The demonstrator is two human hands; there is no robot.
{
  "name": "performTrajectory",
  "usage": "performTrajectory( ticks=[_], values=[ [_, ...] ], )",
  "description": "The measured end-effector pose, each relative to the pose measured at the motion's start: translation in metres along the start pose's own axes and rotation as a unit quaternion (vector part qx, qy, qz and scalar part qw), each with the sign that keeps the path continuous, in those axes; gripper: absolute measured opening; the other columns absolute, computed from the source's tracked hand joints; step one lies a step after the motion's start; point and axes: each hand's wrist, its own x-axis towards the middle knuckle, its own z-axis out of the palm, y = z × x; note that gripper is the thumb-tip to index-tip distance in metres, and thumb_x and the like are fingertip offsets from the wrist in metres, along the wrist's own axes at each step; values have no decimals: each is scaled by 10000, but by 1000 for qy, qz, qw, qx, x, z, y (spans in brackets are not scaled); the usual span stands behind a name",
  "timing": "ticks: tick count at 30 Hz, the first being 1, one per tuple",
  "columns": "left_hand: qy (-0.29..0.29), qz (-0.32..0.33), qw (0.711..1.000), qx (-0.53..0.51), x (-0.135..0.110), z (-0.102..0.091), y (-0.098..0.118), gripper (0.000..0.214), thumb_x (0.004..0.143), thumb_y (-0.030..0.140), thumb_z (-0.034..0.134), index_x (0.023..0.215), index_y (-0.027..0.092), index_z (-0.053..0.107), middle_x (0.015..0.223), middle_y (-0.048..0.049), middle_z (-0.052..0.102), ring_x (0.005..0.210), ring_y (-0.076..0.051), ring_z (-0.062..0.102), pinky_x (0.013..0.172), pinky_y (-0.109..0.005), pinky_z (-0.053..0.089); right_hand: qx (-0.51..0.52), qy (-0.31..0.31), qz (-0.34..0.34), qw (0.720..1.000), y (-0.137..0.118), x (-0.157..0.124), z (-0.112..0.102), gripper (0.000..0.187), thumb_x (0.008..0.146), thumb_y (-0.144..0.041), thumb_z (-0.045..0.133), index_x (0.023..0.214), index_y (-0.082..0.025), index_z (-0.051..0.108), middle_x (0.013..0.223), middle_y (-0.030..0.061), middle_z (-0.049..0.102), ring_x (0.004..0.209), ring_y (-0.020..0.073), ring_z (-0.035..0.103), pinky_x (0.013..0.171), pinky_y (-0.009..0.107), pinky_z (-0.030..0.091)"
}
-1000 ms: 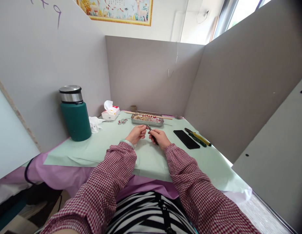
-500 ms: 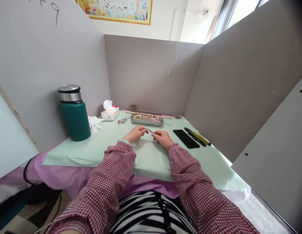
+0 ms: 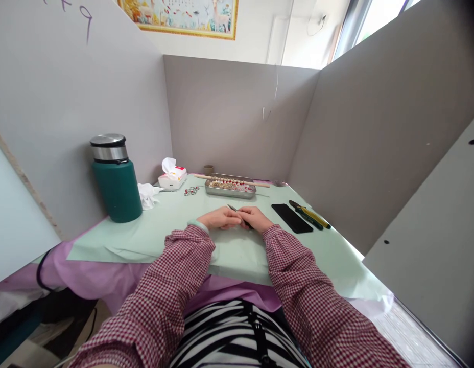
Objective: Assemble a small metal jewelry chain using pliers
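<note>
My left hand [image 3: 220, 219] and my right hand [image 3: 256, 218] rest together on the pale green mat [image 3: 175, 225], fingers closed and fingertips meeting. My right hand grips a small dark-handled pliers tool [image 3: 237, 210] whose metal tip sticks out above the fingers. My left hand pinches something too small to make out against that tool. Just beyond the hands stands a metal tray [image 3: 231, 188] filled with small beads and metal parts, with a wooden stick [image 3: 256, 183] lying across its far rim.
A green flask [image 3: 115, 179] with a steel lid stands at the left. A tissue box [image 3: 172, 178], crumpled tissue [image 3: 148, 194] and a few rings [image 3: 191, 190] lie behind it. A black phone [image 3: 291, 218] and yellow-green pliers [image 3: 309, 214] lie at the right. Grey partition walls close three sides.
Both hands have lowered onto the mat and drawn closer together; the tool's tip, earlier raised between the hands, now sits low just above the fingers.
</note>
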Motion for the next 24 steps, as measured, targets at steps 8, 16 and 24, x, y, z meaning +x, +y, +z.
performTrajectory(
  ticks=[8,16,24],
  values=[
    [174,17,983,60,11,-1,-4,187,761,271,517,781,138,646,501,60,384,456,-76,333,430,-199,275,-41,91,2,995,13,10,-6,245,905,-352,503,870,-125,588,718,-16,584,538,66,527,492,200,452],
    [267,30,962,45,15,-2,-8,83,760,206,544,802,136,556,617,20,541,469,-68,440,447,-196,375,-114,128,-24,985,14,9,-1,239,895,-349,522,893,-123,600,787,5,615,659,105,586,623,272,500],
    [265,42,963,4,15,-1,-8,69,760,134,577,766,133,508,586,7,602,408,-54,468,460,-204,413,-192,156,-73,966,8,5,9,243,879,-361,537,824,-135,605,771,0,610,714,126,583,707,312,481]
  ],
)
